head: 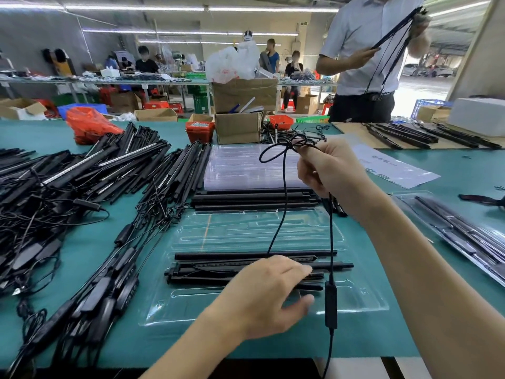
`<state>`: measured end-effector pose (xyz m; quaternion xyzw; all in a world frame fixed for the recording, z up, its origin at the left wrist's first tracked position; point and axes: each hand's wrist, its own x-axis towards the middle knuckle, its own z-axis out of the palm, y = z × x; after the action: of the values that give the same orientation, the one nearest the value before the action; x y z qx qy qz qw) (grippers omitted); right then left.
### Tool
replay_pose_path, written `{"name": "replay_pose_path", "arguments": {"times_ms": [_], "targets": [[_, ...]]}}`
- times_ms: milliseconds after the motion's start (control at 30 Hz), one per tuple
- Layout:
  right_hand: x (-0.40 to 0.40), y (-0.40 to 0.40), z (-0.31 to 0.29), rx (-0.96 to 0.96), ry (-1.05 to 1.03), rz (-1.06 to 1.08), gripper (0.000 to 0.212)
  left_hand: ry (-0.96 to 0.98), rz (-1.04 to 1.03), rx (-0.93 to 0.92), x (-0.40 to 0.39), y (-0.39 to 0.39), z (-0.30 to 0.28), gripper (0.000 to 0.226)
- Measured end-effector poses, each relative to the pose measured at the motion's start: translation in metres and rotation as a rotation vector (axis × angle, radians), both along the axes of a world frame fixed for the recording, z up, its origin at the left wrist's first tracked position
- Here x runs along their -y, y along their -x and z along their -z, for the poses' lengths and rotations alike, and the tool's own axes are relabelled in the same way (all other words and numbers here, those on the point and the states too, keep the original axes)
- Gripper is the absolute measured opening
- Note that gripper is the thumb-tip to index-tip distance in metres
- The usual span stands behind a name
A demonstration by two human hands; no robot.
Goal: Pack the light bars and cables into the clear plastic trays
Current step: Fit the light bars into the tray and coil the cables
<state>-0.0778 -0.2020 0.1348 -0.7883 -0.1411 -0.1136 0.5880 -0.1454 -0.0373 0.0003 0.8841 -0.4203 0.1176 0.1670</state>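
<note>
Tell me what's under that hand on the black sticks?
Under the left hand lie black light bars in a clear tray. The bar parts beneath the palm are hidden.

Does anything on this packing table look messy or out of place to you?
Mostly the heap of light bars on the left, lying crisscrossed with their cables tangled. In the clear tray up front, the bars sit slightly askew under the left hand, not seated in the grooves. The right hand holds a dangling cable.
</note>
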Motion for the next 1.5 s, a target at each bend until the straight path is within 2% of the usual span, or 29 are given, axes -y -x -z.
{"name": "replay_pose_path", "arguments": {"times_ms": [67,133,200,267,333,400,433,500,567,633,700,767,833,900,1033,1167,1267,1333,1400,1500], "targets": [[0.0,0.0,-0.001,-0.049,-0.034,-0.022,0.051,-0.173,-0.071,-0.064,0.004,-0.004,0.001,0.06],[0.001,0.0,-0.003,-0.122,-0.09,-0.056,0.04,-0.218,-0.108,-0.024,0.006,-0.009,0.0,0.062],[0.0,0.002,-0.007,-0.197,-0.169,-0.062,0.025,-0.146,-0.119,-0.049,0.006,-0.011,-0.004,0.062],[-0.001,0.001,-0.011,-0.283,-0.294,-0.06,0.02,0.04,-0.072,-0.136,0.004,-0.011,-0.01,0.057],[-0.003,0.0,-0.013,-0.36,-0.475,-0.098,0.025,0.301,0.001,-0.373,0.002,-0.011,-0.015,0.056],[-0.006,-0.002,-0.016,-0.398,-0.687,-0.15,0.027,0.493,0.103,-0.817,0.003,-0.007,-0.023,0.059],[-0.007,-0.004,-0.016,-0.413,-0.782,-0.17,0.029,0.514,0.149,-1.023,0.005,-0.004,-0.026,0.061],[-0.008,-0.008,-0.018,-0.434,-0.918,-0.171,0.033,0.452,0.257,-1.202,0.005,0.0,-0.03,0.052],[-0.006,-0.013,-0.019,-0.44,-0.952,-0.114,0.033,0.46,0.365,-1.221,-0.001,0.002,-0.033,0.036],[-0.002,-0.019,-0.017,-0.443,-0.933,-0.04,0.03,0.481,0.385,-1.262,-0.013,0.001,-0.042,0.03],[0.004,-0.024,-0.011,-0.422,-0.873,0.058,0.025,0.5,0.345,-1.311,-0.027,-0.004,-0.053,0.033],[0.01,-0.027,-0.004,-0.374,-0.782,0.166,0.016,0.521,0.219,-1.322,-0.042,-0.012,-0.069,0.039],[0.016,-0.03,0.005,-0.344,-0.7,0.267,0.013,0.494,0.02,-1.257,-0.057,-0.021,-0.09,0.05],[0.02,-0.033,0.014,-0.351,-0.611,0.336,0.013,0.36,-0.198,-1.088,-0.069,-0.031,-0.115,0.063],[0.021,-0.033,0.031,-0.373,-0.452,0.349,0.016,0.116,-0.574,-0.678,-0.078,-0.041,-0.16,0.05],[0.014,-0.029,0.043,-0.319,-0.256,0.328,0.033,-0.054,-0.805,-0.191,-0.075,-0.05,-0.197,0.054],[0.007,-0.027,0.047,-0.309,-0.186,0.214,0.044,0.013,-0.711,0.277,-0.071,-0.06,-0.21,0.044],[0.006,-0.026,0.049,-0.322,-0.293,0.151,0.047,0.085,-0.535,0.423,-0.068,-0.067,-0.205,0.034],[0.01,-0.026,0.051,-0.342,-0.431,0.146,0.045,0.124,-0.393,0.368,-0.068,-0.076,-0.184,0.032],[0.02,-0.026,0.059,-0.366,-0.675,0.193,0.038,0.128,-0.287,0.16,-0.073,-0.081,-0.132,0.042]]}}
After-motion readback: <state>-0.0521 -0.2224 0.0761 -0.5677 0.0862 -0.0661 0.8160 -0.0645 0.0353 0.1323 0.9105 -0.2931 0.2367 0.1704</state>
